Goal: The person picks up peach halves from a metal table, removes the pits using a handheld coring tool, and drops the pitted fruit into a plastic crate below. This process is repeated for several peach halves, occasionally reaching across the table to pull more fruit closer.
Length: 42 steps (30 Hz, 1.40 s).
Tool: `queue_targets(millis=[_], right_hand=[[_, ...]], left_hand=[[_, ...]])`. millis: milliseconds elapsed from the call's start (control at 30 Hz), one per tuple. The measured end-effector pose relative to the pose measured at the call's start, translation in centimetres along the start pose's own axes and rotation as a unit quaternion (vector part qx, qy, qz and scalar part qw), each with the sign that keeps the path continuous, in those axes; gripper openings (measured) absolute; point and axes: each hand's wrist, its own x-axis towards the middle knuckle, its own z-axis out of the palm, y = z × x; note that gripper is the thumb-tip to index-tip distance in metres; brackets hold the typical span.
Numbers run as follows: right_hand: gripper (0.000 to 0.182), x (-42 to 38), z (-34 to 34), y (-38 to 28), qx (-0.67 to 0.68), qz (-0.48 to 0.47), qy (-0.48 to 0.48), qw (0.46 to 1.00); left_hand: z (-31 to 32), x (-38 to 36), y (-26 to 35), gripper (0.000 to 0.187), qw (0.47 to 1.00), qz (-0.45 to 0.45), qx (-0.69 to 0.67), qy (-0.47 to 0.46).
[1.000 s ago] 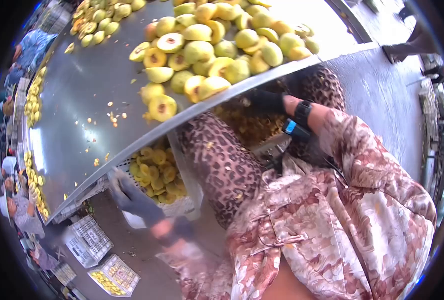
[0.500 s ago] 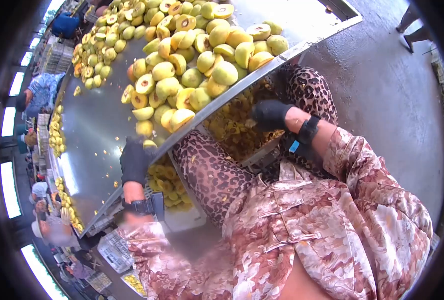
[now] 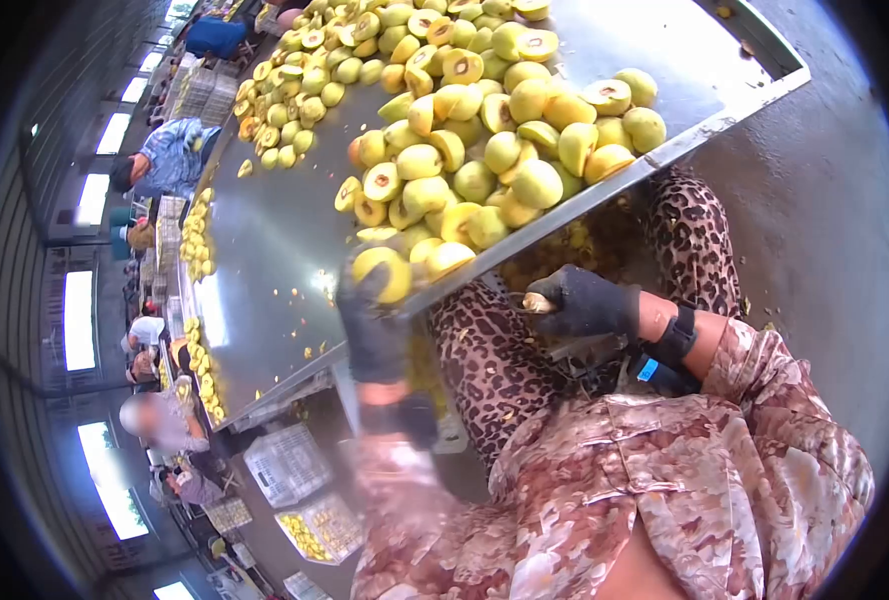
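Observation:
My left hand (image 3: pixel 373 325), in a dark glove and smeared a little by motion, is closed around a yellow peach (image 3: pixel 383 274) at the near edge of the metal table. Just beyond it lies a heap of yellow-green peaches (image 3: pixel 475 180), many cut in half with brown centres showing. My right hand (image 3: pixel 593 302), also gloved, is closed in a fist above my lap. From it sticks the pale, rounded end of a small tool (image 3: pixel 537 302); the rest is hidden in the glove.
The metal table (image 3: pixel 265 240) has a raised rim along my side. Below it, between my knees, a container of peach scraps (image 3: pixel 575 240) is partly visible. Crates (image 3: pixel 290 465) stand on the floor at left. Several people work along the far side, one in a blue patterned top (image 3: pixel 177 160).
My left hand has risen from the table's rim and taken hold of a peach. My right hand has come up from the scraps below, showing the pale tool end. The view has shifted left.

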Motion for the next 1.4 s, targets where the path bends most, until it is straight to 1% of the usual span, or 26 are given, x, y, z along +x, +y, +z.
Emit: queue_targets(millis=[100,133,200,233,267,367,533,600,633,700,767,800,867,900,967,1000,1067,1100,1133,1167,1200,1233,1267,1333,1367,1400], right_hand=[[0.012,0.9,1.2,-3.0,0.202,0.003,0.038,0.979],[0.014,1.3,1.7,-2.9,0.17,-0.02,0.074,0.982],[0.015,1.6,2.0,-2.9,0.22,-0.029,0.107,0.969],[0.016,1.5,2.2,-2.8,0.246,-0.033,0.123,0.961],[0.017,1.2,1.6,-2.9,0.23,0.007,0.109,0.967],[0.017,0.8,1.4,-2.8,0.275,0.051,0.11,0.954],[0.018,1.3,1.8,-1.6,0.205,-0.01,0.19,0.96],[0.02,1.2,1.3,-2.0,0.208,-0.026,0.206,0.956],[0.021,1.0,1.1,-2.1,0.223,-0.02,0.196,0.955],[0.024,0.8,0.8,-2.0,0.25,-0.008,0.176,0.952],[0.025,0.8,0.7,-2.0,0.24,0.017,0.169,0.956],[0.026,1.0,0.9,-2.0,0.232,0.028,0.167,0.958],[0.029,1.3,1.1,-1.5,0.223,0.002,0.175,0.959],[0.03,1.3,1.2,-1.3,0.217,-0.011,0.18,0.959],[0.025,1.1,1.6,-0.7,0.246,-0.034,0.172,0.953],[0.023,1.0,1.3,-0.4,0.257,-0.047,0.168,0.95],[0.018,0.6,0.2,-0.2,0.346,0.007,0.092,0.934],[0.015,0.5,0.0,-0.3,0.39,0.036,0.052,0.919],[0.011,-0.4,-1.8,-2.9,0.42,0.041,0.029,0.906],[0.012,-0.4,-1.9,-2.8,0.408,0.068,0.024,0.91],[0.014,-0.3,-1.9,-2.5,0.395,0.095,0.018,0.914],[0.015,-0.1,-1.6,-2.1,0.38,0.121,0.013,0.917],[0.02,0.7,0.0,-1.7,0.314,0.049,0.067,0.946],[0.024,1.0,1.8,-1.8,0.312,0.008,0.108,0.944],[0.027,1.1,2.3,-2.1,0.313,-0.012,0.129,0.941],[0.03,1.4,2.6,-2.2,0.241,-0.052,0.153,0.957]], left_hand=[[7.0,-2.7,-0.3,0.047,0.974,-0.016,-0.213,0.082],[7.9,-3.2,-0.2,0.049,0.968,-0.028,-0.241,0.06],[9.2,-4.2,-0.4,0.055,0.954,-0.045,-0.297,0.015],[9.5,-4.6,-0.8,0.055,0.97,-0.035,-0.242,0.012],[9.6,-4.8,-1.2,0.054,0.979,-0.03,-0.203,0.01],[10.1,-5.1,-1.5,0.052,0.993,-0.002,-0.118,-0.003],[10.9,-5.0,-1.4,0.049,0.996,0.07,0.038,-0.027],[11.3,-4.8,-1.1,0.048,0.985,0.115,0.123,-0.036],[11.5,-4.7,-1.0,0.047,0.976,0.14,0.164,-0.04],[11.9,-4.5,-1.0,0.046,0.958,0.184,0.214,-0.043],[12.4,-4.6,-1.2,0.043,0.942,0.229,0.241,-0.041],[12.6,-4.9,-1.5,0.042,0.918,0.28,0.279,-0.035],[13.1,-5.0,-1.4,0.043,0.895,0.307,0.323,-0.035],[13.3,-5.1,-1.0,0.045,0.899,0.285,0.329,-0.043],[13.2,-5.2,-0.8,0.049,0.934,0.23,0.265,-0.063],[13.2,-5.0,-0.7,0.05,0.958,0.199,0.19,-0.074],[13.2,-4.9,-0.7,0.054,0.986,0.134,0.034,-0.093],[13.1,-5.0,-0.7,0.056,0.989,0.098,-0.043,-0.099],[12.9,-5.2,-0.6,0.057,0.985,0.062,-0.119,-0.107],[12.8,-5.3,-0.5,0.059,0.974,0.027,-0.193,-0.115],[12.7,-5.3,-0.3,0.058,0.98,0.018,-0.171,-0.099],[12.7,-5.2,-0.3,0.059,0.986,0.044,-0.128,-0.095],[12.7,-5.1,-0.5,0.059,0.99,0.069,-0.084,-0.092],[12.4,-4.7,-1.4,0.055,0.995,0.084,-0.047,-0.032],[12.2,-4.9,-1.3,0.054,0.995,0.055,-0.085,-0.012],[12.2,-5.1,-1.0,0.054,0.992,0.028,-0.124,0.006]])
